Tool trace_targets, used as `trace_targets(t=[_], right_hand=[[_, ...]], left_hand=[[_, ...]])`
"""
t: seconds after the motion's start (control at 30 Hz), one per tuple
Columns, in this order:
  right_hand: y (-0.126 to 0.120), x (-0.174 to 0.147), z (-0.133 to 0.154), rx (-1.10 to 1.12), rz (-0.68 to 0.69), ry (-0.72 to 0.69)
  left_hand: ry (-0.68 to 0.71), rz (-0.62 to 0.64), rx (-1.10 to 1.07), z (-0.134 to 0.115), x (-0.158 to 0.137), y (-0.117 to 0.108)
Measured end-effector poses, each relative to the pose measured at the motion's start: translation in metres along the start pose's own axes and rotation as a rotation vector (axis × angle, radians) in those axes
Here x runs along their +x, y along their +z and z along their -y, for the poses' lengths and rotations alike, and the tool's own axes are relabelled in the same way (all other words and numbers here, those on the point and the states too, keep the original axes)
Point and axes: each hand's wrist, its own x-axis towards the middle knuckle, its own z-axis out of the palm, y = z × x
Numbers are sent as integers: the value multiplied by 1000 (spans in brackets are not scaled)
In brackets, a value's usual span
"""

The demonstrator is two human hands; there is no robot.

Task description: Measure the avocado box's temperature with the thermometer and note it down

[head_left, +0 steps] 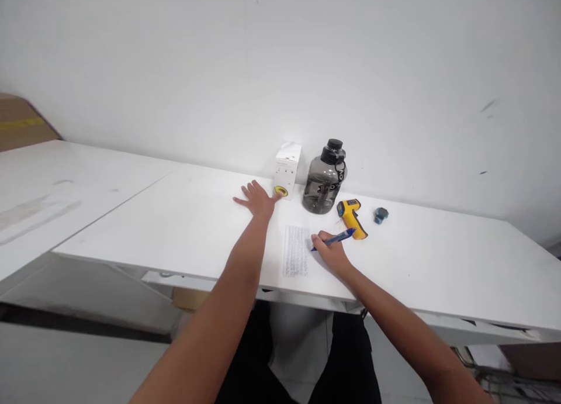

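Blue and apparently plastic, the pen [342,236] is in the right hand [332,255], which pinches it low on the barrel, over the right edge of a sheet of paper [296,251] on the near part of the white surface [197,217]. Handling, judged by eye: pen light and stiff, perhaps a little slippery where smooth; best hold is close to the point, about where the fingers sit. Paper likely very light, limp and easily creased or torn; take it by a margin, or press it flat at a corner. Appearance: pen slim, darker blue at its rear end, which tilts up to the right; its point aims left, and contact with the sheet cannot be told. Sheet pale, rectangular, covered with close rows of dark marks too small to read. Left hand [258,202] is empty, fingers spread on the surface, its thumb at the foot of an upright white box [287,164] bearing a yellow-and-dark mark; whether thumb and box touch is unclear. Box probably stiff card, contents unknown; grip by opposite sides. Right of it stands a dark translucent bottle [324,185]; a yellow pistol-shaped device [352,218] lies nearer, farther right.
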Motion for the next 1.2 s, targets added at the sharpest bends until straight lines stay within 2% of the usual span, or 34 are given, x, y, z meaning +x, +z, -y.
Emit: trace_targets(t=[0.17,0.37,0.43,0.57,0.7,0.9,1.0,1.1,1.2], right_hand=[[-1,-1,0,-54,-57,-44],[-9,3,-6,-335,-163,-265],[-11,8,-9,-460,-171,-280],[-9,15,-11,-703,-47,-192],[-3,17,-10,-811,43,-123],[-1,21,-14,-795,63,-98],[-10,30,-15,-790,22,-85],[-30,46,-14,-933,-105,-42],[-54,63,-16,-1079,-224,109]], left_hand=[[-16,7,-92,-1,-4,-9],[17,26,-252,-2,-6,-18],[41,32,-263,-2,-6,-18],[136,-11,-229,-4,-8,-18],[192,-47,-207,-5,-9,-16],[66,-32,-276,-5,-7,-15],[1,3,-330,-4,-3,-17],[14,70,-369,-2,0,-18],[47,120,-396,0,2,-18]])
